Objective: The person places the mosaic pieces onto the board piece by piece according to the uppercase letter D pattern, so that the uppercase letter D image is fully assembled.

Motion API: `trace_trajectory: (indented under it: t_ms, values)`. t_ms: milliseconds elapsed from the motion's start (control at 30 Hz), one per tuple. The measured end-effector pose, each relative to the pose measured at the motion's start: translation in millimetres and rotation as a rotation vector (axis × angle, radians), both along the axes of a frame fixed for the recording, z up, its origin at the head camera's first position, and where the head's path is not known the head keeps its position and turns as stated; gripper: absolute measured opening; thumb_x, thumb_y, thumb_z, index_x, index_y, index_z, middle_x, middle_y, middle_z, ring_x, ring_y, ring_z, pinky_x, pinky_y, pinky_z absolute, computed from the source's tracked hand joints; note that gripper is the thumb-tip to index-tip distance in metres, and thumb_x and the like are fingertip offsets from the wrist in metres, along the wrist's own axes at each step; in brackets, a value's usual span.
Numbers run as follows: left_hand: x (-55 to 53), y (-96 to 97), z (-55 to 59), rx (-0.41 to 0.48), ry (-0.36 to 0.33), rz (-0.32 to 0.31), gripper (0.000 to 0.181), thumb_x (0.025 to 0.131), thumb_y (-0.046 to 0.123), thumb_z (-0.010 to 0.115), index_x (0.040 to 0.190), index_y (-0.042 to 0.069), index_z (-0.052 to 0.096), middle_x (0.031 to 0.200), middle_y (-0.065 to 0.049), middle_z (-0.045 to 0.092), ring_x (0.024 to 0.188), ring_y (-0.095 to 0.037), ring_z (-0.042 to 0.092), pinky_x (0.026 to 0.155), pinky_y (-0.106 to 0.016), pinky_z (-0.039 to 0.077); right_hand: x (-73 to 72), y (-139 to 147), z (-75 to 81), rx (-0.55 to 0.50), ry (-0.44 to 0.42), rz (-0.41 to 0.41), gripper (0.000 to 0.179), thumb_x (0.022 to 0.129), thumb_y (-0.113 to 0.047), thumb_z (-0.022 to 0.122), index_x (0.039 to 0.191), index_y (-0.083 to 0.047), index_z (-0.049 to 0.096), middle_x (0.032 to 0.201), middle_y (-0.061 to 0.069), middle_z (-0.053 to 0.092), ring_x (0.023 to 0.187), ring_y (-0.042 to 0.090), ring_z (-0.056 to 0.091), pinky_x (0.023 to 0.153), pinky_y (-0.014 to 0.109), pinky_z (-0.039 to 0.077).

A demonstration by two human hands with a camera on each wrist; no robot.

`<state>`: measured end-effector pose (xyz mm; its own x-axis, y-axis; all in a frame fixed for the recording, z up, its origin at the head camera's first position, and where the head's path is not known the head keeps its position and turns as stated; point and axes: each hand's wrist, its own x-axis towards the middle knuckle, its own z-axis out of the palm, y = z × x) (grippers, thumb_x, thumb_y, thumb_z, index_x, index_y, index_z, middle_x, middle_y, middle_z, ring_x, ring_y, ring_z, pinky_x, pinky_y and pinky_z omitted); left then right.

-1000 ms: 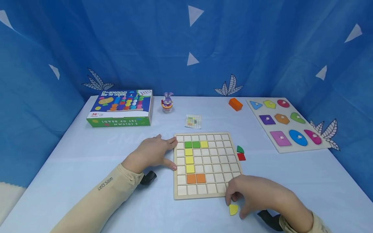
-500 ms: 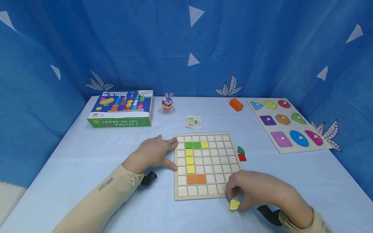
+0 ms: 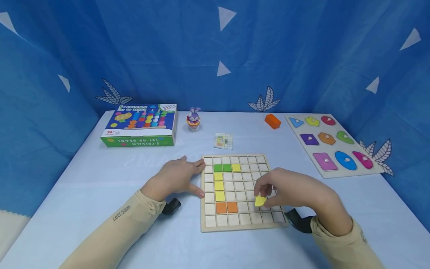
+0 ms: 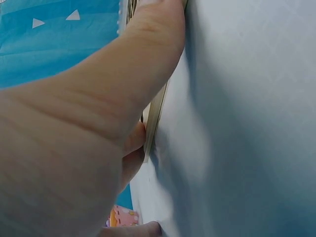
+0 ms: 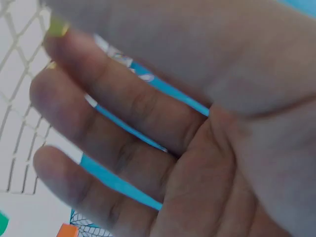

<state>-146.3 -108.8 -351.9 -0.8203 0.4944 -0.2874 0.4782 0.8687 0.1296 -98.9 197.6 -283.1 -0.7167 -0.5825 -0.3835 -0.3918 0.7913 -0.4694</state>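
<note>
My right hand [image 3: 285, 188] pinches a yellow tile with a rounded edge [image 3: 260, 201] between thumb and fingers, above the lower right part of a wooden grid board [image 3: 244, 225]. In the right wrist view a bit of that yellow tile [image 5: 58, 25] shows at the fingertips. At the board's left edge, my left hand [image 3: 174, 175] rests with fingers spread, thumb and fingertips touching the frame. Set in the grid are two green squares [image 3: 222, 168], several yellow squares [image 3: 219, 185] and two orange squares [image 3: 226, 207].
A small pattern card [image 3: 223, 141] lies behind the board. Farther back stand a bead-set box [image 3: 138, 127], a rabbit figure [image 3: 193, 118] and an orange block [image 3: 273, 121]. A knobbed shape puzzle [image 3: 330, 146] lies at the right. A green piece [image 5: 3, 223] shows in the right wrist view.
My right hand has pinched the yellow tile off the table in front of the board and carried it up and forward over the grid. The left hand has stayed put.
</note>
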Motion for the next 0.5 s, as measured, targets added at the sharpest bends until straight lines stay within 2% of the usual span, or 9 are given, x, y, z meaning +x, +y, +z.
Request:
trace_trajectory:
  t_ms: [233, 500]
  values:
    - [0.4, 0.5, -2.3, -0.002, 0.013, -0.009, 0.107, 0.068, 0.076, 0.073, 0.155, 0.022, 0.042, 0.16, 0.003, 0.036, 0.138, -0.052, 0.037, 0.109, -0.062, 0.036, -15.1, -10, 1.9, -0.021, 0.031, -0.005, 0.025, 0.078, -0.011, 0.088, 0.096, -0.023, 0.075, 0.083, -0.013, 0.063, 0.083, 0.013, 0.059, 0.074, 0.026, 0.054]
    - [-0.8, 0.6, -2.3, -0.005, 0.013, -0.006, 0.108, 0.067, 0.077, 0.072, 0.155, 0.023, 0.042, 0.16, 0.005, 0.035, 0.138, -0.052, 0.036, 0.109, -0.062, 0.036, -21.3, -20, -11.3, -0.037, 0.009, 0.012, 0.024, 0.077, -0.009, 0.088, 0.092, -0.023, 0.075, 0.081, -0.011, 0.063, 0.081, 0.013, 0.058, 0.073, 0.027, 0.054]
